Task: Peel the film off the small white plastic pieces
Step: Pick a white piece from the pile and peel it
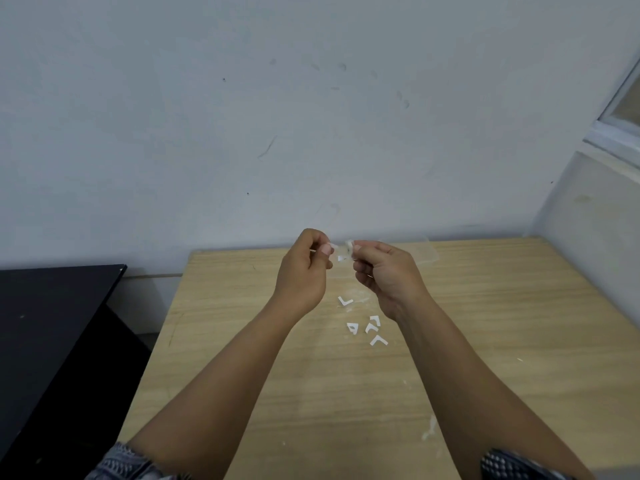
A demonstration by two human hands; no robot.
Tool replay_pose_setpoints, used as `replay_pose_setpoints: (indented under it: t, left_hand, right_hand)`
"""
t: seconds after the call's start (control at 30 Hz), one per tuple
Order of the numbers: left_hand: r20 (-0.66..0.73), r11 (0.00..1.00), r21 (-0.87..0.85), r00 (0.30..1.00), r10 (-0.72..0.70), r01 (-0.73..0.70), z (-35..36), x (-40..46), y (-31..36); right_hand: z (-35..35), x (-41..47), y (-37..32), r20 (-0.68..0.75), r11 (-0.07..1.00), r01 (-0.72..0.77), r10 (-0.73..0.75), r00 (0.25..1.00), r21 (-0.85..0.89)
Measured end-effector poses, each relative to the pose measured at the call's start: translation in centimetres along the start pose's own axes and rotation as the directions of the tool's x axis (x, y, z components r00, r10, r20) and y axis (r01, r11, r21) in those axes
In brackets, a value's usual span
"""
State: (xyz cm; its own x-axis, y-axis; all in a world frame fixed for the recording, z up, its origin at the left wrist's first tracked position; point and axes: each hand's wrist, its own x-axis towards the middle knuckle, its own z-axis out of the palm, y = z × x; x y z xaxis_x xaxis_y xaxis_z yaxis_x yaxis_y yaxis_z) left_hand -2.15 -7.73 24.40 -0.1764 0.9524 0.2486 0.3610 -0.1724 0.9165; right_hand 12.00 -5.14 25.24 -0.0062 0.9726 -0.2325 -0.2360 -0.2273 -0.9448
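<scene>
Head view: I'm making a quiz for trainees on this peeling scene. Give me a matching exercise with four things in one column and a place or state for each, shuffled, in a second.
Things:
1. left hand
2. right hand
3. loose white pieces
4. black table

Places or states:
A. lying on the wooden table, below the hands
B. pinching a white piece
C. standing left of the wooden table
D. pinching the clear film

Pairs: 1-D, 2-B, 3-A, 4-C
</scene>
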Motion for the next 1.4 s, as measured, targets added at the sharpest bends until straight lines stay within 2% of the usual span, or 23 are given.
replay_pose_setpoints:
  t: [0.13,0.3,0.47,0.57,0.73,0.97,1.13,1.33,1.4]
  left_hand:
    - [-0.017,0.977,-0.156,0.989,-0.149,0.145,-0.2,-0.7,-1.6]
    - [-0.037,0.940,-0.108,0.944,-0.328,0.323,0.0,-1.5,-5.4]
    - [0.017,0.817,-0.083,0.821,-0.571,0.571,1.7,-2.8,-10.8]
    - [0.054,0.744,-0.045,0.745,-0.665,0.667,3.7,-3.2,-13.7]
    - [0.052,0.666,0.030,0.664,-0.746,0.746,6.9,-2.8,-16.4]
    - [0.000,0.604,0.145,0.610,-0.792,0.784,8.7,-2.1,-17.6]
    - [-0.004,0.589,0.207,0.602,-0.798,0.781,8.7,-2.0,-18.0]
    - [-0.007,0.650,0.295,0.682,-0.731,0.700,7.8,-1.7,-17.8]
    - [-0.036,0.692,0.281,0.728,-0.685,0.665,7.2,-1.8,-17.4]
  right_hand:
    - [0.6,0.5,2.1,-0.059,0.990,0.023,-0.031,0.998,-0.136]
    - [0.3,0.9,5.4,-0.148,0.988,-0.022,-0.001,0.989,-0.156]
    - [-2.4,1.3,10.1,-0.239,0.973,-0.156,0.113,0.964,-0.170]
    - [-4.3,1.1,12.4,-0.263,0.954,-0.239,0.187,0.946,-0.182]
    - [-6.8,2.2,14.2,-0.274,0.925,-0.315,0.253,0.928,-0.212]
    - [-8.6,4.7,14.4,-0.249,0.911,-0.346,0.290,0.924,-0.226]
    - [-8.7,5.9,14.4,-0.196,0.902,-0.349,0.305,0.932,-0.253]
    - [-7.3,6.6,13.8,-0.102,0.910,-0.315,0.298,0.949,-0.268]
    - [-6.4,6.6,13.5,-0.064,0.911,-0.306,0.300,0.952,-0.275]
